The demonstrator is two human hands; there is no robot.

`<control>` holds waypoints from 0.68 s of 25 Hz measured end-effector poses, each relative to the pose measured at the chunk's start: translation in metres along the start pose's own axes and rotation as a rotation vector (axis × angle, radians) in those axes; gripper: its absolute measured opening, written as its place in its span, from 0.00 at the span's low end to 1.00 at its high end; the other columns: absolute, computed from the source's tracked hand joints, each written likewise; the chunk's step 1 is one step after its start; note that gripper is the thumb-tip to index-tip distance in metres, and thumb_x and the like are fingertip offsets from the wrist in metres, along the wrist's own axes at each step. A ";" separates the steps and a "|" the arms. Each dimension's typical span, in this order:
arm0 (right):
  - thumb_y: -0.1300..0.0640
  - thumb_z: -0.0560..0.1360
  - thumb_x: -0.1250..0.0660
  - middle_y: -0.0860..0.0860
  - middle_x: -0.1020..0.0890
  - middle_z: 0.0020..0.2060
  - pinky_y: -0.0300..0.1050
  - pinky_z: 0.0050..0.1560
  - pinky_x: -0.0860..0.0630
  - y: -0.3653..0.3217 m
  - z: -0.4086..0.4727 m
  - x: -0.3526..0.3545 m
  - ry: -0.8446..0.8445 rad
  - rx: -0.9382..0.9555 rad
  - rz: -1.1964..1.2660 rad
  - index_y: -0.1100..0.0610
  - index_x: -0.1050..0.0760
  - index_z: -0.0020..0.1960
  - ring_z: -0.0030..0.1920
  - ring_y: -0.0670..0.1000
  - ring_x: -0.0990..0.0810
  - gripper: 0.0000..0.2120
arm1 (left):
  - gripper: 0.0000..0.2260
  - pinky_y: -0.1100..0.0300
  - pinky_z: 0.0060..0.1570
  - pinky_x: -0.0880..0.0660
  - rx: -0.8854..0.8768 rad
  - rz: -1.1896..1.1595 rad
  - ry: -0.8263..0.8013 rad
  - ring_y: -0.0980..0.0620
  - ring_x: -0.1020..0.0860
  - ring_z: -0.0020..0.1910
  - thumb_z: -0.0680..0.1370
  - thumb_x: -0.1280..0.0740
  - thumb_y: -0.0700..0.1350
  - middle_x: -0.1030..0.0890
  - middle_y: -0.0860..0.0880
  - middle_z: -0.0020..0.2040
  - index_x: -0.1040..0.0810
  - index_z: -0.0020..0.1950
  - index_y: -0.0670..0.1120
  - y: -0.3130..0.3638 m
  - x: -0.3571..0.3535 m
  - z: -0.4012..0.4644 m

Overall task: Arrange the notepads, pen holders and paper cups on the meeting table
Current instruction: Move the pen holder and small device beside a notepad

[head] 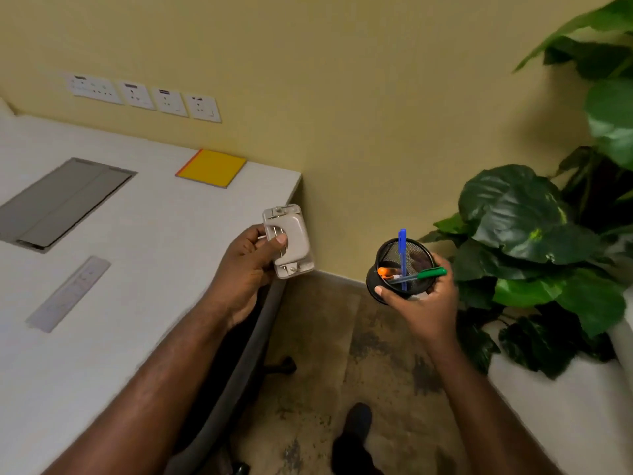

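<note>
My right hand (423, 305) grips a black mesh pen holder (387, 265) over the floor, to the right of the table; a blue pen (402, 255), a green pen (428, 274) and something orange stick out of it. My left hand (245, 269) holds a beige hole punch (289, 241) just past the white table's (144, 241) right edge. A yellow notepad (212, 168) lies flat at the table's far corner by the wall. No paper cups are in view.
A grey cable flap (61, 202) is set into the tabletop, and a white remote (68, 293) lies nearer me. Wall sockets (144, 96) sit above the table. A large leafy plant (548, 241) in a white planter stands right. A dark chair (250, 341) is tucked under the table edge.
</note>
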State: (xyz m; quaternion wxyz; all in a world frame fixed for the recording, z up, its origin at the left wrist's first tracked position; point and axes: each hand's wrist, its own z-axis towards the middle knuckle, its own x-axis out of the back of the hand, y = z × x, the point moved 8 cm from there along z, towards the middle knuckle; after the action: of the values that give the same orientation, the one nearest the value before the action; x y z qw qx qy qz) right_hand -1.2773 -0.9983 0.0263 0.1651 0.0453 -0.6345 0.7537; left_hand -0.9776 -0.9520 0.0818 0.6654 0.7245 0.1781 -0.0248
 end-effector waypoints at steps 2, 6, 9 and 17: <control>0.48 0.51 0.16 0.31 0.26 0.53 0.19 0.46 0.30 0.000 0.051 -0.032 -0.065 0.034 0.020 0.39 0.34 0.62 0.54 0.33 0.26 0.44 | 0.08 0.58 0.40 0.19 -0.016 0.022 0.096 0.52 0.16 0.46 0.79 0.35 0.44 0.15 0.48 0.48 0.21 0.57 0.47 0.005 0.018 0.032; 0.47 0.51 0.15 0.35 0.23 0.53 0.19 0.46 0.30 -0.008 0.136 -0.105 -0.235 0.073 0.046 0.40 0.33 0.62 0.52 0.30 0.24 0.44 | 0.09 0.58 0.42 0.19 -0.029 0.009 0.323 0.50 0.16 0.47 0.80 0.35 0.45 0.15 0.47 0.49 0.22 0.59 0.46 0.011 0.061 0.077; 0.51 0.53 0.15 0.42 0.22 0.55 0.20 0.47 0.30 -0.014 0.177 -0.161 -0.354 0.086 0.080 0.48 0.32 0.65 0.52 0.31 0.24 0.45 | 0.08 0.60 0.40 0.20 -0.012 -0.026 0.464 0.50 0.16 0.46 0.80 0.35 0.44 0.14 0.47 0.49 0.21 0.58 0.47 0.006 0.091 0.095; 0.51 0.54 0.16 0.38 0.22 0.55 0.24 0.51 0.27 -0.016 0.252 -0.316 -0.584 0.139 0.163 0.49 0.31 0.65 0.55 0.32 0.23 0.43 | 0.07 0.57 0.43 0.20 0.020 -0.083 0.709 0.50 0.16 0.46 0.80 0.35 0.44 0.15 0.48 0.47 0.21 0.56 0.47 -0.019 0.165 0.151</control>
State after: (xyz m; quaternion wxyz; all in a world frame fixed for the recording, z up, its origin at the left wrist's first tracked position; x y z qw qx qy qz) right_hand -1.0103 -1.3016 0.0016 -0.0887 0.2202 -0.6036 0.7612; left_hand -0.7984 -1.0611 0.0012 0.5535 0.6869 0.4267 0.1993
